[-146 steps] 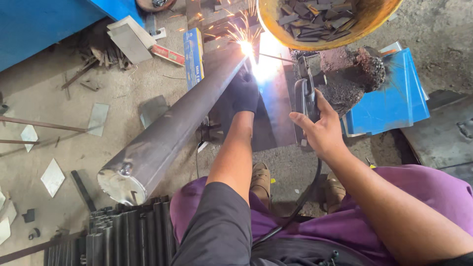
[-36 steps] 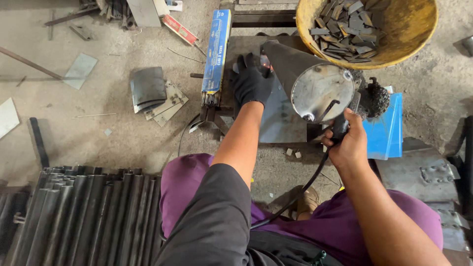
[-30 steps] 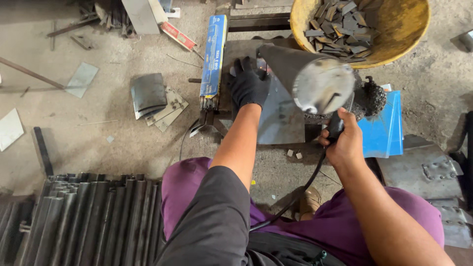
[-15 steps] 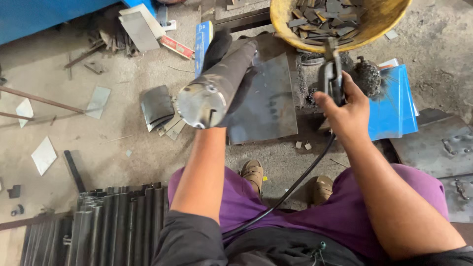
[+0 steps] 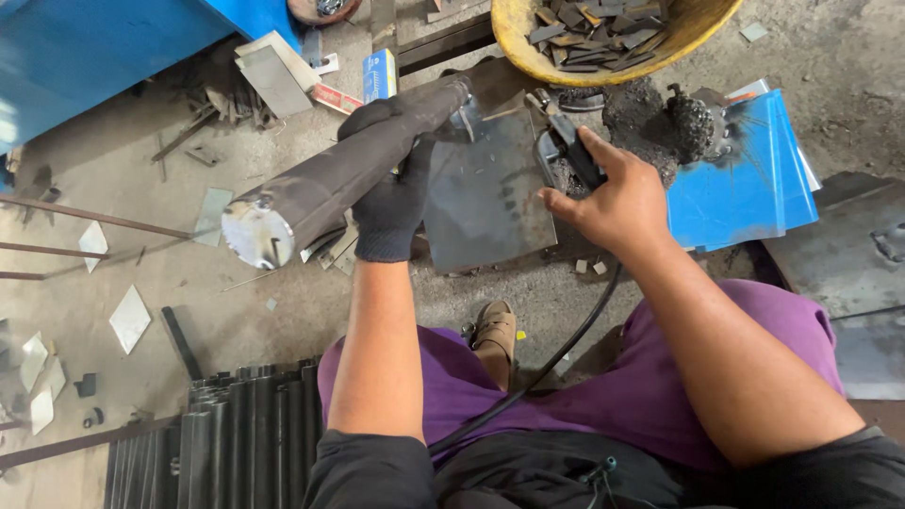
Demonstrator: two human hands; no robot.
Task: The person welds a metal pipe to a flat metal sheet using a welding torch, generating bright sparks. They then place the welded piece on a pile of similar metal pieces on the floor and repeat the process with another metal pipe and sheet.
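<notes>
Here, gloved left hand (image 5: 388, 203) gripped grey tapered steel pipe (image 5: 325, 188); bare right hand (image 5: 617, 203) clasped black grinder handle (image 5: 577, 160). Slim blue rectangular box (image 5: 379, 75) lay on floor, just behind the pipe.

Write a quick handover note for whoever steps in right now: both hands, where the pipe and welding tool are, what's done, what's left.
Left hand, in a black glove, grips the metal pipe and holds it tilted, capped end toward the camera.
Right hand, bare, holds the welding holder down by the steel plate.
No arc is burning.
Pipe's far end reaches over the plate.
Whether its seam is finished cannot be seen; check it.
</notes>
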